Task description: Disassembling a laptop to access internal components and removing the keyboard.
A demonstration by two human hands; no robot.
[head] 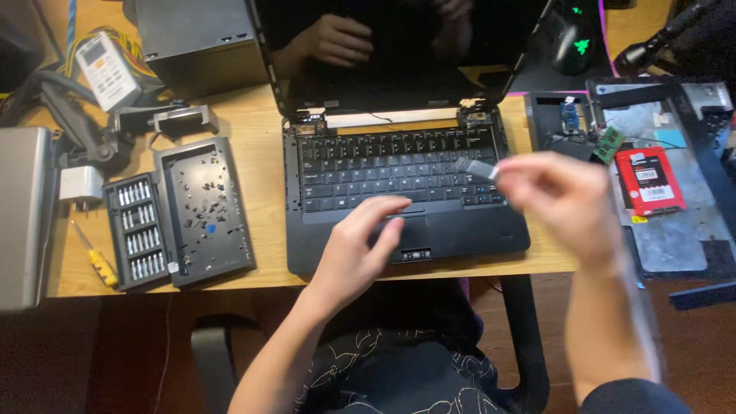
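Bit case [178, 215], yellow screwdriver [98, 262] lie left of laptop [399, 184].

Laptop [399, 184]: black, open on desk, hinges exposed. Metal strip [475, 166]: small, grey, blurred, above keyboard.

Looks like a home repair desk going on here: a half-stripped laptop [399, 176] is sitting on a wooden desk [253, 115], screwdriver bit set [139, 230] lying left of it, loose computer parts [648, 180] right of it.
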